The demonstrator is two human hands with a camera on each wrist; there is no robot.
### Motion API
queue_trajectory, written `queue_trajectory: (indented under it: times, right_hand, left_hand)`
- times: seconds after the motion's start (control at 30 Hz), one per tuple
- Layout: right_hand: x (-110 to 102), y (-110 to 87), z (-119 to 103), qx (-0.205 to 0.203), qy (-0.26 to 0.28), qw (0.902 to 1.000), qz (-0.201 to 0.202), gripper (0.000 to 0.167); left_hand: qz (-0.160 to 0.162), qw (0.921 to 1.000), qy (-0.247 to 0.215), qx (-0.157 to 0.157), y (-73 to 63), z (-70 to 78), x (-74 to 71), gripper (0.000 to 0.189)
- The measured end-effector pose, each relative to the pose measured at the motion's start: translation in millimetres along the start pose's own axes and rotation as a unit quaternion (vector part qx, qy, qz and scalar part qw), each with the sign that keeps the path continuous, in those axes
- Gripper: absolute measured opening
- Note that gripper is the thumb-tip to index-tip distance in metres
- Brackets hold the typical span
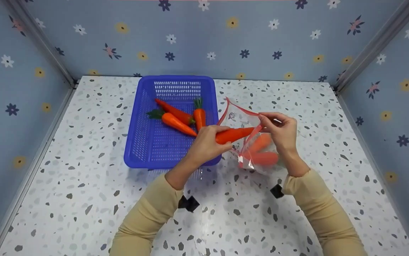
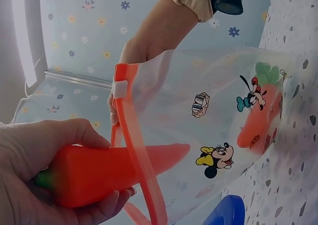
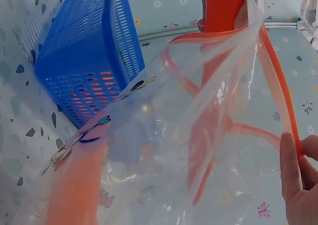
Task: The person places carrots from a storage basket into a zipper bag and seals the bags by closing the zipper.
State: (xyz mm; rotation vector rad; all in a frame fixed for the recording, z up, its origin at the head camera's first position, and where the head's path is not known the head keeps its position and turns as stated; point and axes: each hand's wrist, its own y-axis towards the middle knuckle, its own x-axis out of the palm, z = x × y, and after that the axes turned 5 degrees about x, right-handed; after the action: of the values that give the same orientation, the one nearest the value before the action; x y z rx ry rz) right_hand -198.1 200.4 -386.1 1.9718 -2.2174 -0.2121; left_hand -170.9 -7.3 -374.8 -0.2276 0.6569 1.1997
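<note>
My left hand (image 1: 206, 144) grips a red chili pepper (image 2: 92, 173) by its thick, green-stemmed end. The pepper's pointed tip reaches through the mouth of a clear zipper bag (image 2: 174, 103) with a red-orange rim and cartoon prints. At the rim's right side, my right hand (image 1: 283, 131) pinches the edge between thumb and fingers, and the mouth gapes. Orange-red vegetables (image 1: 264, 158) lie low inside the bag; one shows a green top through the plastic in the left wrist view.
A blue plastic basket (image 1: 130, 142) stands left of the bag. Inside lie another red chili pepper (image 1: 174, 111) and two carrots, one orange carrot (image 1: 178, 124) and a shorter carrot (image 1: 200, 117). Flowered panels (image 1: 190, 39) enclose the speckled table (image 1: 94, 142) at back and sides.
</note>
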Motion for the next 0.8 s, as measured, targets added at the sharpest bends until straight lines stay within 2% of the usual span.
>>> queue_trajectory:
  times: [0.2, 0.5, 0.63, 0.8]
  right_hand:
    - [1, 0.1, -2, -0.002, -0.014, 0.9999, -0.002, 0.018]
    - [2, 1.2, -3, 0.010, -0.021, 0.9995, 0.021, 0.021]
    - [3, 2.4, -2, 0.003, -0.018, 0.9995, 0.027, 0.023]
    - [4, 5.4, -1, -0.005, -0.001, 0.9995, 0.030, 0.022]
  left_hand:
    - [-0.012, 0.9998, 0.002, -0.016, 12.0, -0.1, 5.5, 0.039]
    - [0.011, 0.9993, -0.019, -0.031, 25.0, -1.2, 15.8, 0.039]
    - [0.042, 0.9984, -0.038, 0.000, 28.9, -4.5, 20.6, 0.040]
    - [0.090, 0.9912, -0.082, 0.053, 31.5, -8.1, 24.9, 0.037]
